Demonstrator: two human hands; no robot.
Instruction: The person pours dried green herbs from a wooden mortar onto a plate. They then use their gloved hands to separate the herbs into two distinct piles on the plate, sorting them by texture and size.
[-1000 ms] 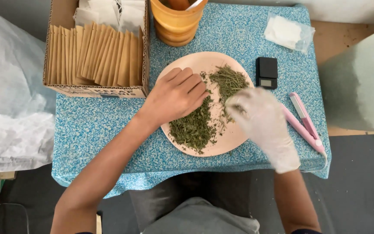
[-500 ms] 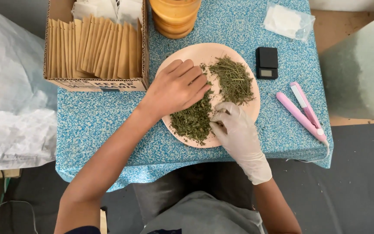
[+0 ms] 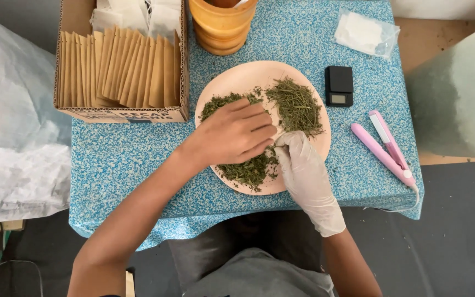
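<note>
A round pinkish plate (image 3: 243,77) on the blue speckled table holds dried green herbs (image 3: 295,104) in two heaps. My bare left hand (image 3: 232,135) lies palm down over the left heap, fingers curled together and touching the herbs. My right hand (image 3: 300,162), in a white glove, rests on the plate's lower right part with its fingertips meeting the left hand's fingertips at the herbs. What, if anything, the fingers pinch is hidden.
A cardboard box (image 3: 119,113) of upright brown paper sachets stands at the back left. A wooden mortar (image 3: 221,27) is behind the plate. A small black pocket scale (image 3: 338,86), a pink sealing tool (image 3: 386,148) and a clear bag (image 3: 365,33) lie to the right.
My gloved right hand has moved left from the plate's right edge to meet the left hand. My left hand has slid down over the left herb heap.
</note>
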